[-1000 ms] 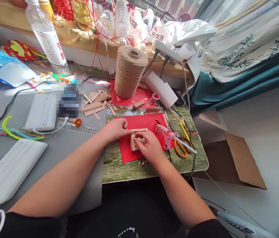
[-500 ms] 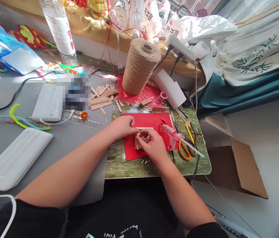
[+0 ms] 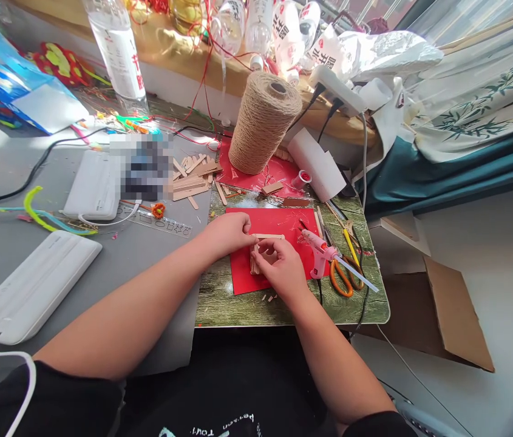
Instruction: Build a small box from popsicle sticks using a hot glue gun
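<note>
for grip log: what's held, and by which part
A small pale wooden craft-stick frame: left hand pinches its top-left corner, right hand grips its near side.

We see a grey table. On it lie a long flat white plastic case, a second white case, a clear plastic stencil ruler, a heap of pale wooden craft sticks and a green wood-printed board. This board carries a red paper sheet, a pink glue gun and orange-handled scissors.

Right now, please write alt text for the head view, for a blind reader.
The left hand and right hand hold a stick frame on red paper. A glue gun and scissors lie right of it; a twine spool stands behind.
</note>
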The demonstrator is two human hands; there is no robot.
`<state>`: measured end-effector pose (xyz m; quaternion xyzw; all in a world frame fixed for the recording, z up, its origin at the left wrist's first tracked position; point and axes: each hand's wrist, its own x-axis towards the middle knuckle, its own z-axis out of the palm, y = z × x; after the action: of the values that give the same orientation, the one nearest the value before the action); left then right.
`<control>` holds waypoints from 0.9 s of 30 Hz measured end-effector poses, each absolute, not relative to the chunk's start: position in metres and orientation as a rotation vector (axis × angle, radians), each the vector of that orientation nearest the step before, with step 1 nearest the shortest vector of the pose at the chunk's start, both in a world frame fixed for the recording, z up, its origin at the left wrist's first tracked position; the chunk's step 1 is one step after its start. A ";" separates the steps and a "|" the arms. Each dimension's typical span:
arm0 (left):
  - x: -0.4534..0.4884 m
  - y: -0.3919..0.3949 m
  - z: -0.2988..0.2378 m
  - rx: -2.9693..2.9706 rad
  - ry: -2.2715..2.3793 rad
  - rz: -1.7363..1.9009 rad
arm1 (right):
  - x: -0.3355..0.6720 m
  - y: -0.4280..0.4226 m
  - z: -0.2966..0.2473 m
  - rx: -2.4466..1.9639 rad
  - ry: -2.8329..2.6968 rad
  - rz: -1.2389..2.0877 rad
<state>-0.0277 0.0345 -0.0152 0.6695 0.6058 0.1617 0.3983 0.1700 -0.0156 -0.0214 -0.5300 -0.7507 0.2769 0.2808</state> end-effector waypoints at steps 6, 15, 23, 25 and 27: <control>-0.032 0.035 -0.015 1.721 1.517 0.432 | 0.179 -0.020 -0.012 -1.308 -2.096 0.643; -0.037 0.037 -0.016 1.716 1.464 0.311 | 0.204 -0.027 -0.012 -0.958 -2.330 0.823; -0.035 0.038 -0.018 1.724 1.458 0.303 | 0.205 -0.026 -0.019 -0.945 -2.302 0.845; -0.035 0.038 -0.017 1.720 1.459 0.301 | 0.205 -0.026 -0.020 -0.958 -2.295 0.847; -0.034 0.038 -0.018 1.713 1.463 0.295 | 0.205 -0.026 -0.020 -0.966 -2.294 0.843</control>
<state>-0.0344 0.0380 -0.0176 0.6837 0.5841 0.1179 0.4212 0.2046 -0.0256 -0.0198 -0.3556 -0.8443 0.3101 0.2541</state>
